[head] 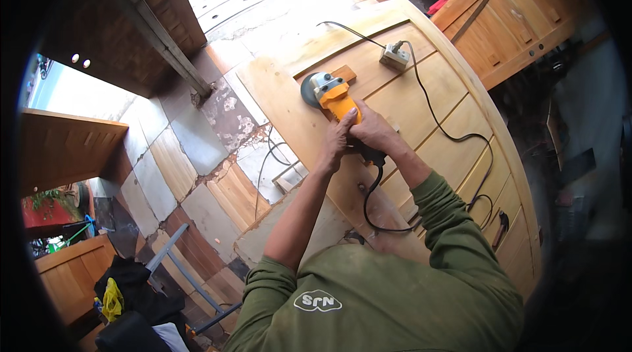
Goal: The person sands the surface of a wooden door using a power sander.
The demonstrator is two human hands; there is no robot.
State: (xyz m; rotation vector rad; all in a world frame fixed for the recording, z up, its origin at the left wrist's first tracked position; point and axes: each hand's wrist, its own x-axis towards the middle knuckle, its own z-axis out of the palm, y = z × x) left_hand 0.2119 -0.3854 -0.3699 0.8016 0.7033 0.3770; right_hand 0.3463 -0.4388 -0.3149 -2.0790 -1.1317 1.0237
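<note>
Both hands grip a yellow angle grinder (340, 100) with a silver gear head. My left hand (337, 137) wraps the body from the left, thumb on top. From the other side, my right hand (374, 127) closes around the same body. A round disc (309, 90) at the grinder's head lies over the edge board of a panelled wooden door (429, 85), which lies flat before me. Whether the disc touches the wood I cannot tell. A small wood block (344, 74) sits just beyond the head. The black power cord (368, 204) trails from the grinder's rear.
On the door lie a socket block (394, 58) with a plugged-in cable and a hammer (500, 228). Another wooden door (513, 21) leans at the upper right. A loose cable (269, 152) and a grey metal frame (185, 263) are on the cracked tile floor (197, 149).
</note>
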